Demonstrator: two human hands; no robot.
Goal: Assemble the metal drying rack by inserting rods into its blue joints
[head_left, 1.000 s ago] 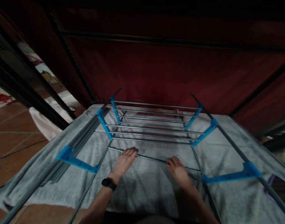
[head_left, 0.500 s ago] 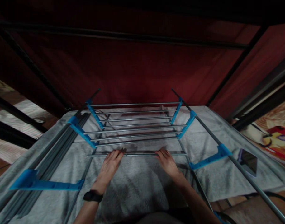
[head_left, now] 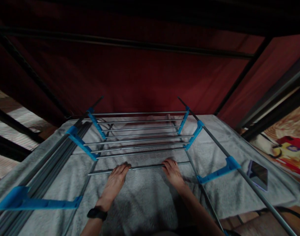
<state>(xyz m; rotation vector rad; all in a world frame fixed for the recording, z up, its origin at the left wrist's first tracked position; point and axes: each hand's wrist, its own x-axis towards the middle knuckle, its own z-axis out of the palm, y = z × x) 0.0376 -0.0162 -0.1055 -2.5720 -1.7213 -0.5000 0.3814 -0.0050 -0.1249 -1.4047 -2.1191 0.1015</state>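
Note:
A thin metal rod [head_left: 146, 167] lies crosswise in front of me, its left end a little nearer to me than its right. My left hand [head_left: 118, 175] is closed over it left of centre, and my right hand [head_left: 172, 170] grips it right of centre. Beyond it stands a partly built rack with several metal crossbars [head_left: 140, 153] held between blue plastic brackets [head_left: 82, 143]. Two more brackets sit closer to me: a left one [head_left: 41, 204] and a right one [head_left: 218, 170], with no bar between them. My fingertips are partly hidden behind the rod.
Several loose grey tubes [head_left: 50, 172] lie along the left side on a grey blanket [head_left: 140, 203]. A phone [head_left: 258, 175] rests at the right, outside the long side pole [head_left: 216, 141]. Dark red panels [head_left: 140, 78] with a black metal frame rise behind the rack.
The rod has tilted slightly, its left end now closer to me and its right end farther away. Both hands keep their hold on it. The view has shifted a little.

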